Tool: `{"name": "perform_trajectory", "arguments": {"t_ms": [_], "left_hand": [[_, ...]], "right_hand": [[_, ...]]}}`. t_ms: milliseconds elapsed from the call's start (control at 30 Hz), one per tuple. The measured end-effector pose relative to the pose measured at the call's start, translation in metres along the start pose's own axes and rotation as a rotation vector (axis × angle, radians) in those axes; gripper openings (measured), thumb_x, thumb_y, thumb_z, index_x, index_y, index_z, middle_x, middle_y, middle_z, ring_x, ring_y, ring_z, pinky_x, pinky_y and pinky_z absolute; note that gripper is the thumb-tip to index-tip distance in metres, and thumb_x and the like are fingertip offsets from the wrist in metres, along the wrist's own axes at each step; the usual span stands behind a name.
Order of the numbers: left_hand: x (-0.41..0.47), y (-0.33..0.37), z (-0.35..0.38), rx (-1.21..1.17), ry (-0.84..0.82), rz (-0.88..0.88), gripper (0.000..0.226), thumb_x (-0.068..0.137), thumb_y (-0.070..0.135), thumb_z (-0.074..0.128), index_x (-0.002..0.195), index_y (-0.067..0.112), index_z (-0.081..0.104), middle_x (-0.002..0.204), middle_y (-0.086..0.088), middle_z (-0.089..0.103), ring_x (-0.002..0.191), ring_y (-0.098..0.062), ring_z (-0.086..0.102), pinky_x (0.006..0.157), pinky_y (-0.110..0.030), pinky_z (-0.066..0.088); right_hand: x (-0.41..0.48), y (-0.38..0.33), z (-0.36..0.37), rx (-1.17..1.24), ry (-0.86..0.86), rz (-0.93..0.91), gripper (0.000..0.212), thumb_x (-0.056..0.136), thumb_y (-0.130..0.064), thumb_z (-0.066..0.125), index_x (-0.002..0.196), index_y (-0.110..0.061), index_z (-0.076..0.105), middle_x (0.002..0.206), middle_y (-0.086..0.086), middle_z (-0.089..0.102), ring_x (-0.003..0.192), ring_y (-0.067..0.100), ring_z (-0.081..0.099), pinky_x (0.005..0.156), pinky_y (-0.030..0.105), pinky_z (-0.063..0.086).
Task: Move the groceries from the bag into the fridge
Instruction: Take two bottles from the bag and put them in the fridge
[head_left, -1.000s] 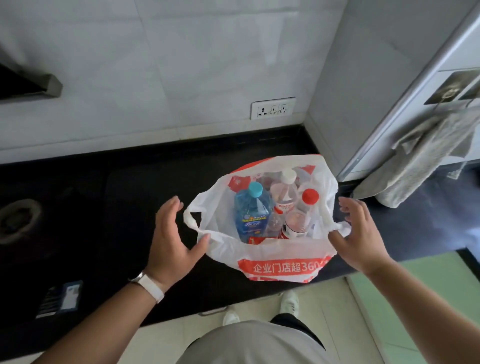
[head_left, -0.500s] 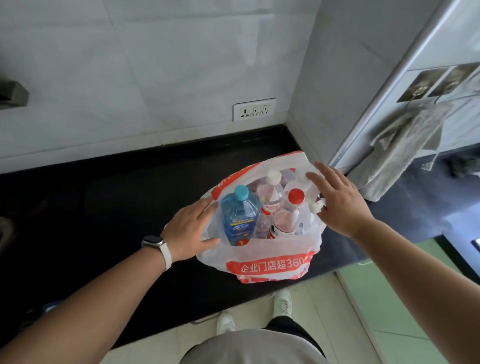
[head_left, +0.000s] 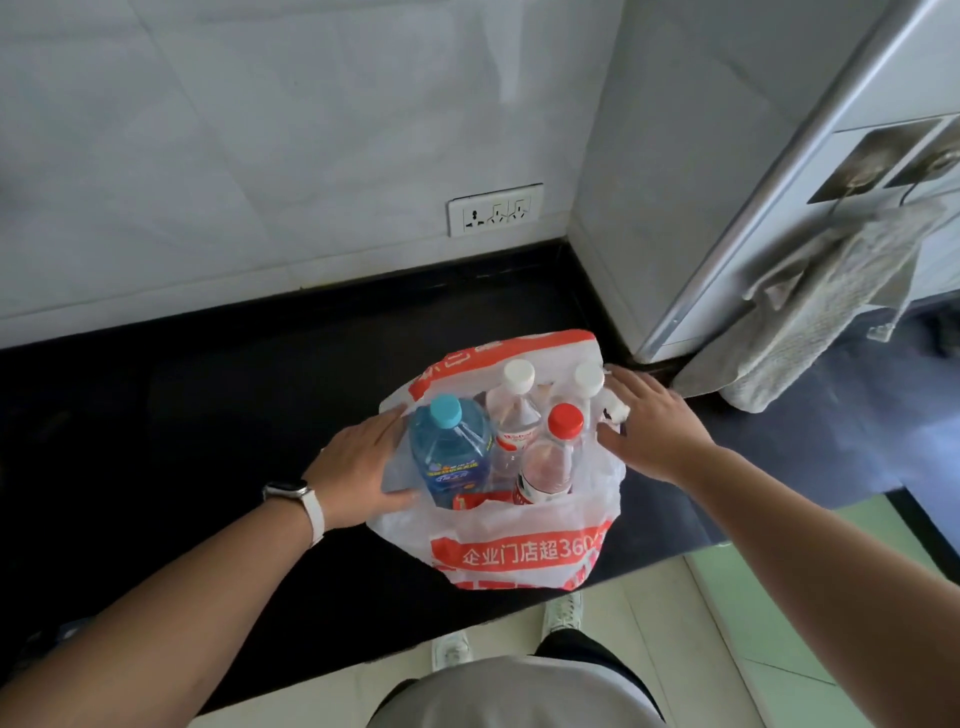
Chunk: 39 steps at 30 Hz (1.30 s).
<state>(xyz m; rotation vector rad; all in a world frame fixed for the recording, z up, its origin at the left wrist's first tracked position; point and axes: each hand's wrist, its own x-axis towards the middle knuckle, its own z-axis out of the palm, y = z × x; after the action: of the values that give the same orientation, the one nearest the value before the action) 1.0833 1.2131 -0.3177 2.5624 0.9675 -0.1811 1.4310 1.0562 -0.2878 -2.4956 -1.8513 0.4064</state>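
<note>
White-and-orange plastic grocery bag (head_left: 519, 556) stands on the black counter (head_left: 208, 415), near its front edge. Left hand (head_left: 358, 462) lies flat, fingers straight, against the bag's left side. Inside stand a blue teal-capped bottle (head_left: 449, 452), a clear white-capped bottle (head_left: 514, 410) and a clear red-capped bottle (head_left: 550, 462). Right hand (head_left: 654, 431), fingers spread, touches the bag's right rim.

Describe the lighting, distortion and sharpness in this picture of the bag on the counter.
Head view: daylight pales the wall tiles, the black counter goes nearly featureless; head view: the wide-angle lens slants the metal strip and splays the arms; head view: the print on the bag reads sharp.
</note>
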Motion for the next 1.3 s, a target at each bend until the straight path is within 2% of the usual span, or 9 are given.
{"name": "perform_trajectory", "arguments": {"t_ms": [100,200,333,467,700,833,1000,1200,1300], "left_hand": [[-0.006,0.002,0.017,-0.048,-0.068,-0.013,0.101,0.071,0.065,0.069,0.155,0.032,0.024,0.156,0.008,0.036,0.138,-0.014,0.043,0.11,-0.035,0.039],[-0.011,0.009,0.031,-0.105,-0.059,-0.031,0.093,0.071,0.058,0.076,0.149,0.03,0.034,0.144,0.007,0.047,0.124,-0.014,0.053,0.099,-0.03,0.045],[-0.012,0.016,0.047,-0.107,-0.046,-0.081,0.085,0.075,0.057,0.076,0.145,0.025,0.04,0.137,0.006,0.05,0.119,-0.016,0.054,0.094,-0.028,0.045],[-0.007,0.021,0.056,-0.085,-0.026,-0.153,0.08,0.07,0.063,0.074,0.138,0.034,0.045,0.129,0.01,0.052,0.112,-0.014,0.058,0.088,-0.029,0.05],[-0.007,0.016,0.052,-0.066,-0.044,-0.155,0.097,0.063,0.077,0.063,0.146,0.035,0.034,0.144,0.007,0.042,0.129,-0.015,0.046,0.103,-0.041,0.047],[-0.014,0.023,0.04,-0.155,0.091,-0.094,0.096,0.065,0.08,0.062,0.145,0.031,0.038,0.142,0.008,0.045,0.127,-0.012,0.048,0.103,-0.041,0.047],[-0.024,0.035,0.029,-0.301,0.293,-0.035,0.082,0.073,0.052,0.077,0.142,0.023,0.043,0.14,0.001,0.051,0.129,-0.015,0.05,0.105,-0.041,0.048],[-0.032,0.046,0.015,-0.586,0.326,-0.057,0.074,0.079,0.033,0.082,0.141,0.025,0.041,0.136,0.011,0.049,0.124,-0.001,0.045,0.103,-0.028,0.044],[-0.025,0.05,0.009,-0.733,0.247,-0.113,0.079,0.081,0.032,0.081,0.145,0.033,0.035,0.141,0.012,0.049,0.129,-0.006,0.047,0.105,-0.034,0.046]], "right_hand": [[0.0,0.007,0.02,0.008,-0.11,-0.02,0.068,0.094,-0.052,0.047,0.152,-0.023,0.029,0.161,-0.008,0.018,0.147,0.017,0.017,0.119,0.04,0.02],[0.002,0.011,0.039,0.01,-0.17,-0.043,0.075,0.092,-0.059,0.045,0.154,-0.025,0.021,0.161,-0.008,0.019,0.147,0.016,0.016,0.119,0.038,0.018],[0.009,0.014,0.063,-0.012,-0.223,-0.083,0.079,0.087,-0.069,0.04,0.154,-0.033,0.015,0.161,-0.009,0.017,0.148,0.018,0.013,0.119,0.039,0.012],[0.01,0.019,0.08,-0.06,-0.284,-0.093,0.084,0.088,-0.072,0.033,0.156,-0.03,0.006,0.164,-0.006,0.006,0.151,0.02,0.001,0.12,0.041,0.002],[-0.002,0.019,0.072,-0.021,-0.274,-0.063,0.081,0.09,-0.066,0.042,0.155,-0.03,0.01,0.163,-0.004,0.011,0.15,0.021,0.007,0.122,0.043,0.009],[-0.019,0.014,0.053,0.048,-0.202,-0.026,0.079,0.087,-0.058,0.053,0.153,-0.031,0.019,0.161,-0.004,0.017,0.148,0.02,0.013,0.119,0.041,0.014],[-0.052,0.002,0.037,0.107,-0.04,0.003,0.072,0.084,-0.054,0.058,0.147,-0.029,0.034,0.155,-0.005,0.031,0.144,0.02,0.026,0.117,0.042,0.025],[-0.084,-0.032,0.03,0.185,0.163,0.025,0.063,0.083,-0.046,0.065,0.138,-0.019,0.048,0.141,0.0,0.049,0.132,0.024,0.044,0.109,0.042,0.037],[-0.092,-0.056,0.027,0.28,0.202,0.079,0.064,0.085,-0.042,0.069,0.14,-0.017,0.048,0.141,0.0,0.05,0.129,0.022,0.046,0.104,0.033,0.04]]}}
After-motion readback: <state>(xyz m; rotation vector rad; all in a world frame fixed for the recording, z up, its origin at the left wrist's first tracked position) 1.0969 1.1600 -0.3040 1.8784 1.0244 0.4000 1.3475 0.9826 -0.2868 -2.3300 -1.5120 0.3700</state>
